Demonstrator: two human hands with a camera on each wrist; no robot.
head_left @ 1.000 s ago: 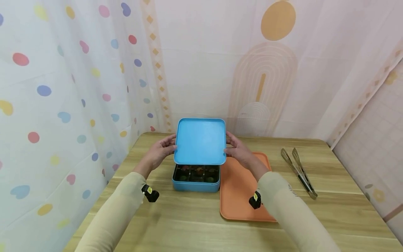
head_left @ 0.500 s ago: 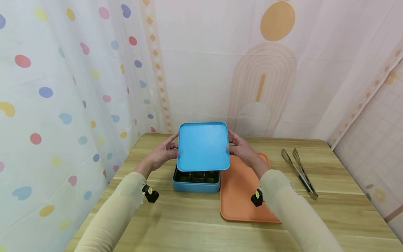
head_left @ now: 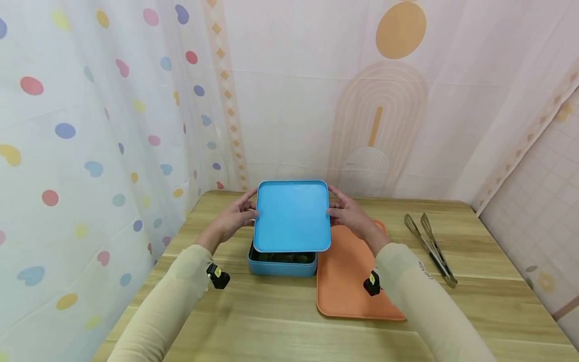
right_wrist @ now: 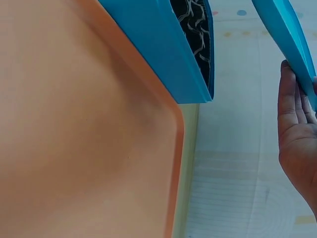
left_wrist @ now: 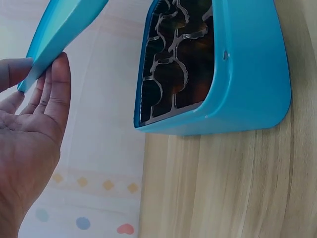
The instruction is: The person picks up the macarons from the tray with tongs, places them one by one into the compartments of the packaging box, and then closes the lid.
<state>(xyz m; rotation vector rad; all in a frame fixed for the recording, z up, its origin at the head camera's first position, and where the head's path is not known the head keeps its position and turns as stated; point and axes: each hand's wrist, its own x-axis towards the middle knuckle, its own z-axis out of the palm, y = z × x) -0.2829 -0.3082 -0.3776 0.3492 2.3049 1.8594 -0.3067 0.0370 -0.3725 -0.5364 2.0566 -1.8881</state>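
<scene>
Between my two hands is a blue rectangular lid [head_left: 292, 216], its shallow inner side facing me. My left hand [head_left: 232, 218] pinches its left edge; my right hand [head_left: 352, 215] grips the right edge. Below the lid stands an open blue box [head_left: 282, 268] on the table, its rear part hidden in the head view. In the left wrist view a dark divided insert [left_wrist: 181, 54] with several compartments fills the box [left_wrist: 252, 69]; what lies in them is too dark to tell. The lid [right_wrist: 290, 37] is apart from the box in both wrist views.
An orange tray [head_left: 346, 281] lies right of the box, close against it. Metal tongs [head_left: 431, 249] with dark handles lie farther right on the wooden table [head_left: 253, 322]. A patterned curtain [head_left: 289, 100] hangs behind the table and along its left side.
Both hands have lowered the lid and shifted it slightly right. It covers more of the box's opening in the head view. Box, tray and tongs stay where they were.
</scene>
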